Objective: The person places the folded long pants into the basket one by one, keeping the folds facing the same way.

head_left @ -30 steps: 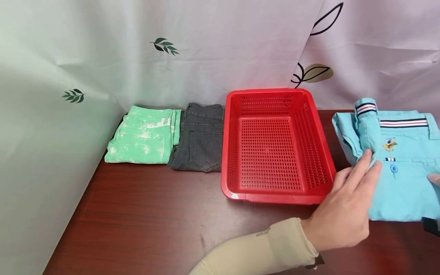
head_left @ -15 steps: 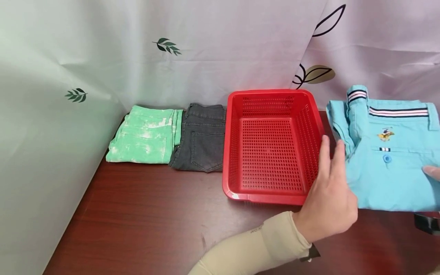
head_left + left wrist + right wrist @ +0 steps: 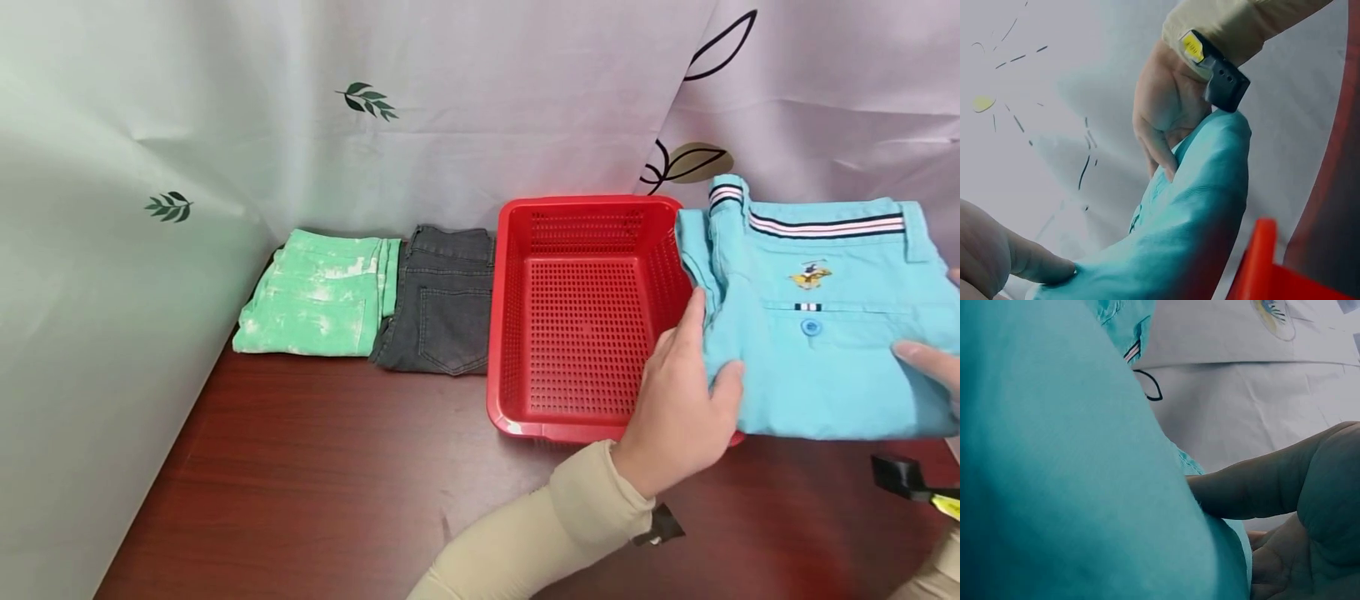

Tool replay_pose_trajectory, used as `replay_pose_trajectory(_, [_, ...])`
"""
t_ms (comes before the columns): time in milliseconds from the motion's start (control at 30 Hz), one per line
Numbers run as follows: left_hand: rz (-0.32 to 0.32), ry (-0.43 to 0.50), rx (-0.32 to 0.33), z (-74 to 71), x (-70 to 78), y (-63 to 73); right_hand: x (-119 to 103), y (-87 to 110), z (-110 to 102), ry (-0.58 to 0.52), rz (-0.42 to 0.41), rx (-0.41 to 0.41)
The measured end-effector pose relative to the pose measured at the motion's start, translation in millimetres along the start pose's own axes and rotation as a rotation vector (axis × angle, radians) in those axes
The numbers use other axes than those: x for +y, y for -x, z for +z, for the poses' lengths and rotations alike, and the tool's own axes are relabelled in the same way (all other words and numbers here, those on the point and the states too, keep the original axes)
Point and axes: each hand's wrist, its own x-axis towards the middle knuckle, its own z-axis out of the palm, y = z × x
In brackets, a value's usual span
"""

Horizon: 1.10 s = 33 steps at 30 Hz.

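Left hand (image 3: 678,404) and right hand (image 3: 1169,103) pinch opposite sides of the folded turquoise trousers (image 3: 832,379), thumbs uppermost, at the right rim of the red plastic basket (image 3: 570,432). Support both sides evenly to preserve the folds

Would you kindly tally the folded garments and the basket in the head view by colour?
Green: 1, green garment
Dark grey: 1, grey garment
Light blue: 1, blue garment
Red: 1, basket
Total: 4

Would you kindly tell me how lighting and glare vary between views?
Head view: bright, a glint on the red basket at its near-left corner; left wrist view: pale backdrop bleached at left; right wrist view: dimmer, right hand shadowed.
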Motion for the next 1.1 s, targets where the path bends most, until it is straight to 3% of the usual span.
replay_pose_trajectory(200, [0.017, -0.03, 0.027, -12.2, -1.0, -4.5, -23.9, -1.5, 17.4, -0.22, -0.022, -0.043])
replay_pose_trajectory(400, [-0.012, -0.042, 0.049, -25.3, -2.7, -8.7, -41.6, -3.6, 31.0, -0.051, -0.081, 0.027])
replay_pose_trajectory(500, [-0.029, -0.029, 0.056, -31.5, -3.8, -9.9, -48.1, -5.1, 36.6, -0.012, -0.105, 0.018])
replay_pose_trajectory(567, [-0.042, -0.017, 0.058, -35.7, -4.7, -10.2, -52.2, -5.2, 39.6, -0.029, -0.103, -0.01])
replay_pose_trajectory(667, [-0.059, 0.004, 0.066, -41.7, -5.9, -10.7, -56.9, -6.4, 44.6, -0.154, -0.096, -0.051])
replay_pose_trajectory(767, [-0.066, 0.018, 0.081, -47.6, -6.7, -11.5, -61.7, -7.6, 49.0, -0.167, -0.086, -0.078])
replay_pose_trajectory(933, [-0.06, 0.039, 0.126, -55.9, -8.2, -13.2, -68.9, -6.5, 55.8, 0.061, -0.054, -0.123])
replay_pose_trajectory(1000, [-0.056, 0.047, 0.14, -58.9, -9.1, -13.5, -69.0, -7.6, 57.5, 0.018, -0.054, -0.156])
replay_pose_trajectory(1100, [-0.043, 0.058, 0.151, -63.2, -10.6, -14.2, -65.3, -10.5, 58.3, -0.182, -0.08, -0.225])
